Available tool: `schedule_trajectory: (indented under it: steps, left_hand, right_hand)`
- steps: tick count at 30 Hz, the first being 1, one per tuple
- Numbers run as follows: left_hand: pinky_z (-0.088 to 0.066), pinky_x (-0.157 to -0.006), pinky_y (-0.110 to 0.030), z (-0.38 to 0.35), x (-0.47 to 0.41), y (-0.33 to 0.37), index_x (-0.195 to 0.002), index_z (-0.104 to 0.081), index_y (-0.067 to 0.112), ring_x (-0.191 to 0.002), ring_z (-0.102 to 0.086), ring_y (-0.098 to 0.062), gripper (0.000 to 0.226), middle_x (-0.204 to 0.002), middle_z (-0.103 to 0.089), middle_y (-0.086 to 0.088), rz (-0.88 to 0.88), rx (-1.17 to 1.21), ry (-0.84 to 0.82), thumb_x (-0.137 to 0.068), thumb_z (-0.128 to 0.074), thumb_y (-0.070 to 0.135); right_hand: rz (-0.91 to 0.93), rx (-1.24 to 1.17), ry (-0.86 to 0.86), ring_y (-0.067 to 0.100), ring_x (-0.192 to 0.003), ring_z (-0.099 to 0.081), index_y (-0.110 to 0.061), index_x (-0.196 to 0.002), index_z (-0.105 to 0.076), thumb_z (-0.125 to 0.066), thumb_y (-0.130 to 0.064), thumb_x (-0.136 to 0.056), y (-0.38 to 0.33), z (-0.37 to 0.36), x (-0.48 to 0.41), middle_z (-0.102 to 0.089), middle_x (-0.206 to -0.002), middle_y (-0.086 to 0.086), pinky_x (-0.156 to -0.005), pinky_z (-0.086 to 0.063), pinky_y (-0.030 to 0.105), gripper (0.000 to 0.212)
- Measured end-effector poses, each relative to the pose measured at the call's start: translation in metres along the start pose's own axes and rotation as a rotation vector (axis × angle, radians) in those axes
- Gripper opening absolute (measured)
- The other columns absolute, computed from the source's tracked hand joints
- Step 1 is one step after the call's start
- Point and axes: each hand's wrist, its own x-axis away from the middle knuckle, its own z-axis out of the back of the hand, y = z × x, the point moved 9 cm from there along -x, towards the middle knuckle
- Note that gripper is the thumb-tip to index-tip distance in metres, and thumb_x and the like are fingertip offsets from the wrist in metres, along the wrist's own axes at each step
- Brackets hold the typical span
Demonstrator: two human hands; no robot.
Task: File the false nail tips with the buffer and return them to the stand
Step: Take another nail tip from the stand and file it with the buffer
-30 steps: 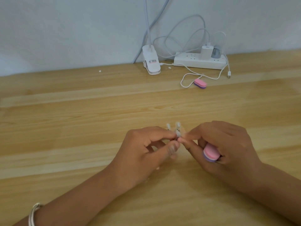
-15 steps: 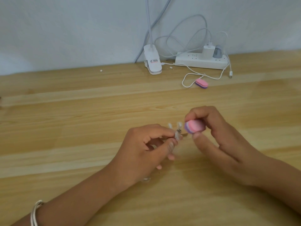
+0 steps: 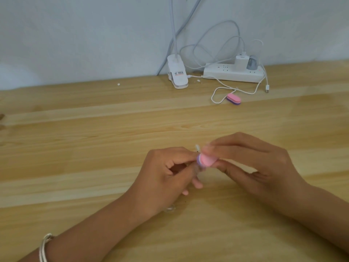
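While both of my hands meet low over the pale wooden desk (image 3: 90,152), my left hand (image 3: 166,173) has its fingers curled in, with thumb and forefinger pinched together on a small, pale, translucent false nail tip (image 3: 197,148). Only the tip's top pokes up above my forefinger. Whatever it sits on is hidden by my fingers and by blur.

My right hand (image 3: 251,163) pinches a small oval buffer block with a pink face and a purple edge (image 3: 205,160), forefinger on top and thumb underneath, the other fingers loosely curved behind. The buffer's purple end sits right against my left fingertips, just below the nail tip. The blur keeps me from telling whether it touches the tip itself.

A small clear glassy piece (image 3: 170,208) lies on the desk just beside my left wrist, and I cannot tell what it is. A thin silver bangle (image 3: 44,246) circles my left forearm.

Well beyond my right hand, a second pink and purple oval buffer (image 3: 233,99) lies inside a loop of thin white cable (image 3: 217,91). Farther back against the wall are a white power strip with plugs in it (image 3: 226,74) and, beyond my left hand, a white clip-on lamp base (image 3: 177,76).
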Motion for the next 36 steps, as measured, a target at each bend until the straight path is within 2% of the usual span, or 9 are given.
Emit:
schedule_trajectory:
  steps: [2,6,12,15,20,24,30,34,36]
  left_hand:
    - [-0.052,-0.045,-0.025,0.0,0.0,-0.002,-0.098,-0.076,0.024,-0.064,-0.073,-0.016,0.013,-0.084,-0.072,0.005,0.022,0.005,0.009,-0.092,-0.066,0.019]
    - [-0.051,-0.046,-0.022,-0.001,0.001,0.003,-0.09,-0.075,0.029,-0.064,-0.073,-0.014,0.012,-0.08,-0.072,0.007,0.013,-0.003,-0.004,-0.092,-0.063,0.029]
    - [-0.053,-0.046,-0.027,-0.001,0.001,-0.003,-0.096,-0.077,0.019,-0.062,-0.073,-0.017,0.012,-0.082,-0.073,0.003,0.074,0.006,0.008,-0.092,-0.065,0.02]
    - [-0.054,-0.047,-0.03,-0.002,0.002,0.004,-0.094,-0.076,0.023,-0.063,-0.072,-0.014,0.017,-0.078,-0.074,0.004,0.04,-0.008,-0.017,-0.091,-0.061,0.03]
    - [-0.054,-0.05,-0.028,-0.003,0.001,-0.003,-0.096,-0.075,0.023,-0.062,-0.072,-0.016,0.015,-0.083,-0.074,0.002,0.105,0.012,-0.014,-0.091,-0.061,0.024]
    - [-0.054,-0.051,-0.027,-0.005,0.002,0.003,-0.09,-0.074,0.031,-0.063,-0.073,-0.016,0.015,-0.081,-0.074,0.003,0.076,0.021,-0.048,-0.089,-0.059,0.032]
    - [-0.054,-0.052,-0.028,-0.005,0.002,-0.004,-0.093,-0.075,0.018,-0.063,-0.073,-0.02,0.017,-0.081,-0.073,-0.001,0.143,0.062,-0.042,-0.091,-0.058,0.021]
    - [-0.053,-0.053,-0.027,-0.008,0.002,0.001,-0.09,-0.073,0.021,-0.066,-0.073,-0.019,0.019,-0.081,-0.072,0.0,0.128,0.069,-0.091,-0.09,-0.057,0.032]
    - [-0.053,-0.054,-0.027,-0.008,0.002,0.0,-0.089,-0.073,0.019,-0.067,-0.073,-0.019,0.018,-0.08,-0.072,-0.001,0.134,0.078,-0.087,-0.092,-0.057,0.027]
  right_hand:
    - [-0.019,0.01,0.038,0.01,-0.099,-0.068,-0.005,-0.112,-0.07,-0.07,-0.005,-0.087,0.006,0.008,-0.001,-0.071,-0.108,0.007,-0.088,-0.055,0.025,0.025]
    - [0.053,0.033,0.006,0.011,-0.1,-0.069,-0.005,-0.115,-0.07,-0.068,-0.009,-0.092,-0.004,-0.001,0.002,-0.071,-0.107,0.009,-0.087,-0.054,0.022,0.023]
    - [0.049,0.036,0.055,0.011,-0.099,-0.068,-0.009,-0.116,-0.066,-0.069,-0.006,-0.091,0.003,0.007,0.001,-0.071,-0.108,0.009,-0.086,-0.055,0.025,0.025]
    - [0.127,0.046,0.034,0.01,-0.105,-0.067,-0.011,-0.12,-0.066,-0.069,-0.003,-0.091,-0.008,-0.002,0.007,-0.07,-0.11,0.008,-0.088,-0.053,0.022,0.03]
    - [0.091,0.057,0.056,0.012,-0.101,-0.068,-0.011,-0.119,-0.064,-0.069,-0.003,-0.091,0.004,0.008,0.003,-0.07,-0.108,0.008,-0.083,-0.056,0.028,0.029]
    - [0.144,0.063,0.041,0.013,-0.103,-0.069,-0.013,-0.12,-0.066,-0.071,0.0,-0.089,-0.01,-0.002,0.009,-0.069,-0.111,0.008,-0.085,-0.056,0.027,0.034]
    - [0.072,0.121,0.067,0.013,-0.099,-0.069,-0.004,-0.112,-0.071,-0.073,0.001,-0.087,0.005,0.009,0.002,-0.071,-0.106,0.01,-0.083,-0.056,0.028,0.025]
    - [0.125,0.089,0.057,0.015,-0.104,-0.069,-0.01,-0.116,-0.068,-0.069,-0.001,-0.09,-0.008,0.0,0.008,-0.07,-0.111,0.011,-0.085,-0.056,0.028,0.028]
    - [0.131,0.108,0.046,0.014,-0.104,-0.069,-0.01,-0.116,-0.068,-0.07,0.002,-0.089,-0.007,0.0,0.009,-0.07,-0.111,0.011,-0.087,-0.056,0.027,0.03]
